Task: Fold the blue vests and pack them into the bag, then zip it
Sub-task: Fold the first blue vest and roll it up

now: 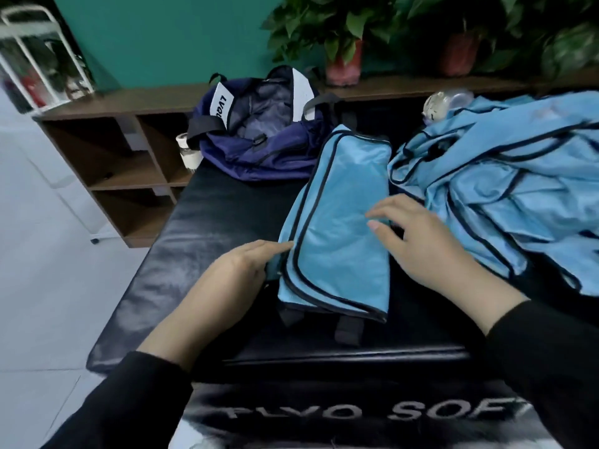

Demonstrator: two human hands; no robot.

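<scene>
Head view
Folded vest: a blue vest [337, 228] with dark piping lies folded into a long narrow shape on the black padded bench [207, 228], running away from the person, with two dark tabs poking out at its near end.
Left hand: the left hand [240, 267] lies flat against the vest's left edge, fingers straight and pressed together, the tips touching the piping.
Right hand: the right hand [418, 244] rests on the vest's right side, fingers loosely spread and straight, palm down on the cloth; it grips nothing.
Sleeves: both arms are in black sleeves.
Vest pile: a rumpled heap of more blue vests [505, 196] sits just right of the folded one, touching the right hand's far side.
Bag: a navy bag [259, 140] with white panels stands open at the far end of the bench, beyond the folded vest and just left of its far tip.
Behind: a brown shelf unit [129, 157] runs along a green wall, with potted plants [343, 37] on top.
Small things: a white-lidded jar [188, 150] stands beside the bag; a clear roundish object [444, 102] peeks over the pile, too blurred to name.
</scene>
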